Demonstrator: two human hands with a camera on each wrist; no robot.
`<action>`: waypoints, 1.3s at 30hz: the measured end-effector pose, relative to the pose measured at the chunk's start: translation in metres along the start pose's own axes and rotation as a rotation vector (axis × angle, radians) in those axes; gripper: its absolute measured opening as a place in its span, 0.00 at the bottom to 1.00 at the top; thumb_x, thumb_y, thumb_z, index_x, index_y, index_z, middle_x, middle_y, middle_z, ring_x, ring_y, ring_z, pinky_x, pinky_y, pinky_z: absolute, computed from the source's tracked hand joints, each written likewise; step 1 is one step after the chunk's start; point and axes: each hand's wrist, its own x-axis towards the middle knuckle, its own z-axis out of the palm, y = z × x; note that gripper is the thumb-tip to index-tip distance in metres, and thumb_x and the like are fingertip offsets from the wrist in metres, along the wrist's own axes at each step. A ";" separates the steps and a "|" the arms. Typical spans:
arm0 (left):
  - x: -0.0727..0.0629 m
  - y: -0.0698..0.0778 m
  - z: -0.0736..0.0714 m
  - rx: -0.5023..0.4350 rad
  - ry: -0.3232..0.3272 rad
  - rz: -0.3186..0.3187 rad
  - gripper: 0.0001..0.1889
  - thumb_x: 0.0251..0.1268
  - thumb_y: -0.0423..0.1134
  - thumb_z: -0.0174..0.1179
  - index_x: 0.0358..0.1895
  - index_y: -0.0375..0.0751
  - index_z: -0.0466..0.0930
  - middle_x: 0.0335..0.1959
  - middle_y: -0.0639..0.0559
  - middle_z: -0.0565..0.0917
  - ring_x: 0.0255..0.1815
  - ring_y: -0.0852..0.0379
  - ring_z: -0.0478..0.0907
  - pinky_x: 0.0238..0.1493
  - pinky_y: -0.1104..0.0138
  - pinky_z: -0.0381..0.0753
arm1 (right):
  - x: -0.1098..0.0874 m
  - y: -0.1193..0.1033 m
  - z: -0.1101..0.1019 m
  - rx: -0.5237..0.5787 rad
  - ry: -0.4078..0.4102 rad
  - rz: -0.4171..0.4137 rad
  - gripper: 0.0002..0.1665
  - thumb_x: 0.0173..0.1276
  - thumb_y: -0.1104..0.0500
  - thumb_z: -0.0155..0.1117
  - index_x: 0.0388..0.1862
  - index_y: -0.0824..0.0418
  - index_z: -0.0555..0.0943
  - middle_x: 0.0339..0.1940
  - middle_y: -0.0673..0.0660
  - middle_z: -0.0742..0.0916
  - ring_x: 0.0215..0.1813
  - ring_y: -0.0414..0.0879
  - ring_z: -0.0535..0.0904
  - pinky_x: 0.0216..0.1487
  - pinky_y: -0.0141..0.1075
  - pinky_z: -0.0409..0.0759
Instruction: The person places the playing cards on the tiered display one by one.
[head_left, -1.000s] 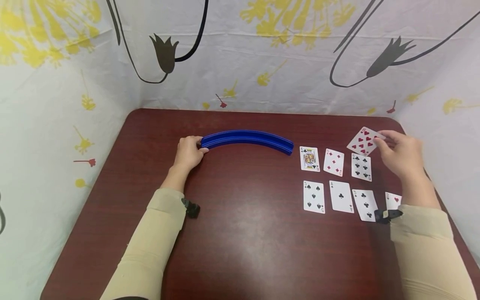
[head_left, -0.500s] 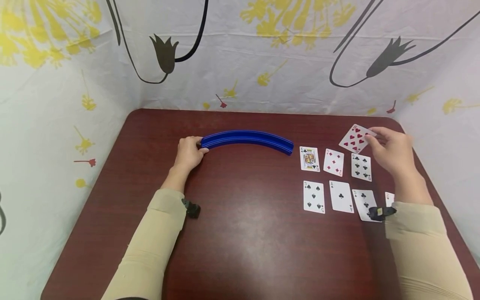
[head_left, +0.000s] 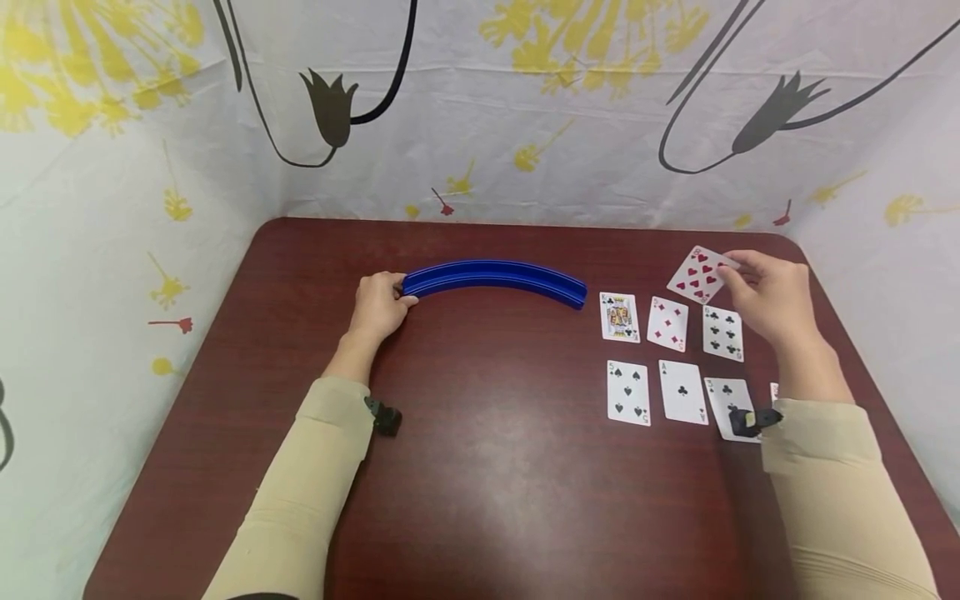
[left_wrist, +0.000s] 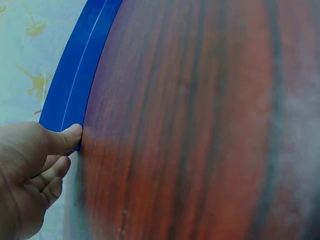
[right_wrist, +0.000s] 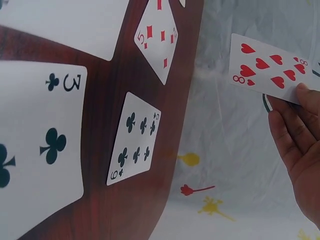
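My left hand [head_left: 380, 307] grips the left end of a curved blue playing card holder [head_left: 491, 273], the thumb on its near side. That holder lies along the back of the table, with a groove running its length and nothing standing in it. Between thumb and fingers my right hand [head_left: 776, 296] pinches the eight of hearts [head_left: 699, 275], face toward me and tilted. In the right wrist view the eight of hearts [right_wrist: 270, 67] is held up off the table. Just below it in the head view lie the six of clubs [head_left: 723, 333] and the five of diamonds [head_left: 667, 323].
The king of clubs [head_left: 619, 317] lies right of the holder. A nearer row has the five of spades [head_left: 628, 393], ace of clubs [head_left: 683, 392] and three of clubs [head_left: 726, 400]. One more card is mostly hidden by my right sleeve [head_left: 821, 467]. A patterned cloth [head_left: 480, 142] hangs behind the table.
My right hand has moved left with the eight of hearts, from above the six of clubs toward the five of diamonds. The left hand and the card holder stay in place.
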 end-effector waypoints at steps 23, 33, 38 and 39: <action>-0.002 0.003 0.003 -0.002 0.022 0.003 0.24 0.69 0.36 0.67 0.65 0.31 0.78 0.52 0.37 0.84 0.54 0.43 0.81 0.59 0.53 0.79 | 0.005 -0.018 0.012 0.020 -0.003 -0.073 0.14 0.72 0.66 0.65 0.52 0.73 0.83 0.40 0.73 0.88 0.44 0.71 0.85 0.36 0.08 0.60; -0.003 0.004 0.002 0.008 0.045 -0.002 0.22 0.67 0.36 0.68 0.62 0.33 0.81 0.50 0.38 0.86 0.52 0.43 0.81 0.58 0.52 0.78 | 0.009 -0.025 0.018 0.012 0.004 -0.093 0.13 0.73 0.64 0.65 0.51 0.71 0.84 0.39 0.71 0.89 0.41 0.61 0.88 0.36 0.09 0.63; 0.000 0.004 0.005 -0.037 0.071 -0.007 0.22 0.65 0.37 0.71 0.61 0.33 0.81 0.50 0.37 0.85 0.52 0.43 0.81 0.58 0.52 0.78 | 0.012 -0.028 0.021 0.030 0.011 -0.116 0.13 0.72 0.65 0.66 0.51 0.71 0.84 0.39 0.71 0.88 0.41 0.68 0.86 0.36 0.09 0.62; 0.001 0.004 0.005 -0.056 0.079 -0.009 0.23 0.64 0.37 0.71 0.60 0.33 0.81 0.50 0.37 0.85 0.52 0.43 0.81 0.58 0.53 0.78 | 0.012 -0.028 0.021 0.032 0.013 -0.123 0.13 0.72 0.65 0.66 0.51 0.71 0.85 0.39 0.71 0.88 0.41 0.68 0.86 0.36 0.09 0.62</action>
